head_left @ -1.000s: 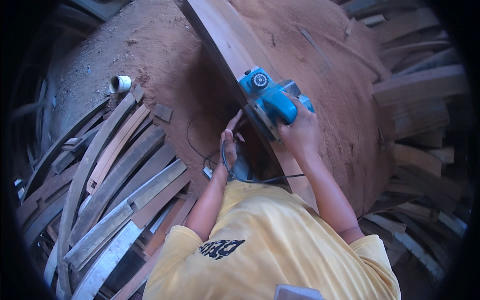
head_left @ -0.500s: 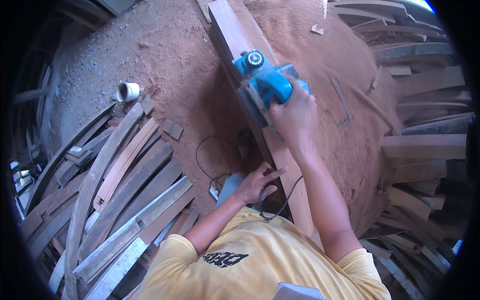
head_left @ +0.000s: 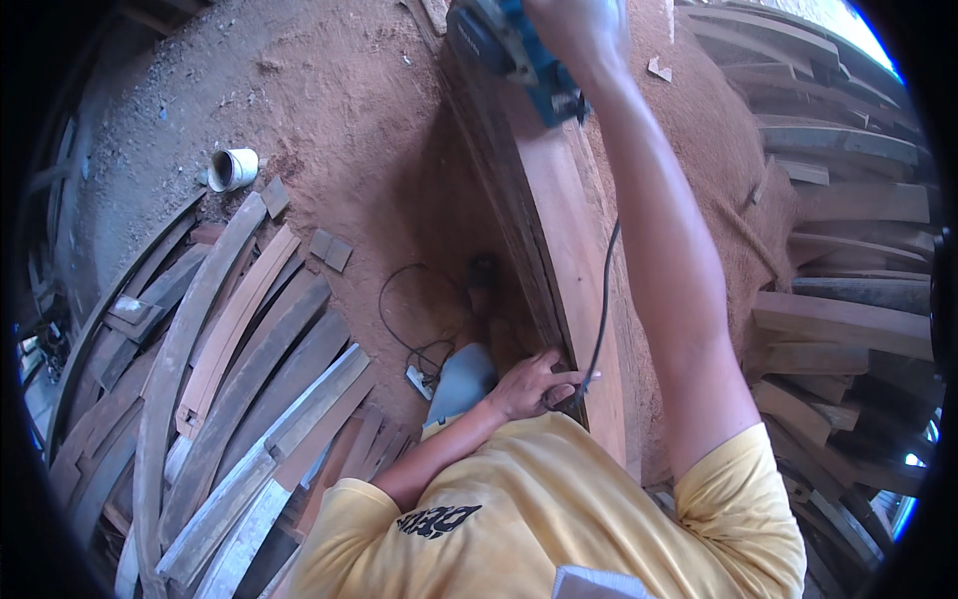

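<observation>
A blue electric hand planer (head_left: 547, 92) is on the far part of a long timber beam (head_left: 574, 235), partly cut off by the upper edge of the view. My right hand (head_left: 584, 42) is closed around its handle, arm stretched forward; motion blurs the fingers. The black power cord (head_left: 605, 299) hangs from the planer back to my left hand (head_left: 529, 386). That hand is beside the near end of the beam, index finger stretched across the cord and the other fingers curled around it. Just where the cord passes through the fingers is partly hidden.
Curved and straight timber pieces (head_left: 244, 369) are piled at left, and more planks (head_left: 848, 205) are stacked at right. Sawdust (head_left: 689, 170) covers the ground beside the beam. A white bucket (head_left: 234, 171) lies at far left. A cord connector (head_left: 419, 381) is near my leg.
My right hand has pushed the planer forward along the beam to the upper edge of the view. The cord has drawn out from a loose loop. My left hand has stayed beside the beam.
</observation>
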Action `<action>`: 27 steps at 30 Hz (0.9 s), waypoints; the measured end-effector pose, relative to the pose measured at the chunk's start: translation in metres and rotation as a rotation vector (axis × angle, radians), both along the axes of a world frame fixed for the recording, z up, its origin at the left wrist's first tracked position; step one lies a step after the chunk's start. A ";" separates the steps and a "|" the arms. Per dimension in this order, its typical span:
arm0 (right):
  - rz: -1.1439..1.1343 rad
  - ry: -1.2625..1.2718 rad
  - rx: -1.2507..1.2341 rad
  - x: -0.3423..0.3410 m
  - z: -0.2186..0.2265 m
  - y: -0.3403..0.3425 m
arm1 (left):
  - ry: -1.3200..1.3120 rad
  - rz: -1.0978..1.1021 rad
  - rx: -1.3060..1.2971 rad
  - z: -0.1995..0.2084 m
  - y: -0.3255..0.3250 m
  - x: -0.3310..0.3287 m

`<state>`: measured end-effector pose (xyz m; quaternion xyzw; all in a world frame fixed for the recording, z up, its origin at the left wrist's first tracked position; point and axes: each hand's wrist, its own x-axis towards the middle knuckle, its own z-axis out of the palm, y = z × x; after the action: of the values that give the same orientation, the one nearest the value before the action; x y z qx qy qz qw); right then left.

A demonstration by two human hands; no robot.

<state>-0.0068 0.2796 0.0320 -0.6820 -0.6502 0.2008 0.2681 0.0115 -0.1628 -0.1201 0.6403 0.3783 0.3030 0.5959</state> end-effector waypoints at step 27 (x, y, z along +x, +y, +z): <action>-0.531 0.125 -0.583 0.442 0.030 -0.550 | 0.340 -0.550 -0.354 -0.040 -0.220 0.059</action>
<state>0.4352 -0.2709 0.0619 -0.8604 -0.3495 0.3415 0.1449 0.0708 -0.3830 -0.1598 0.6464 0.3321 -0.0495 0.6851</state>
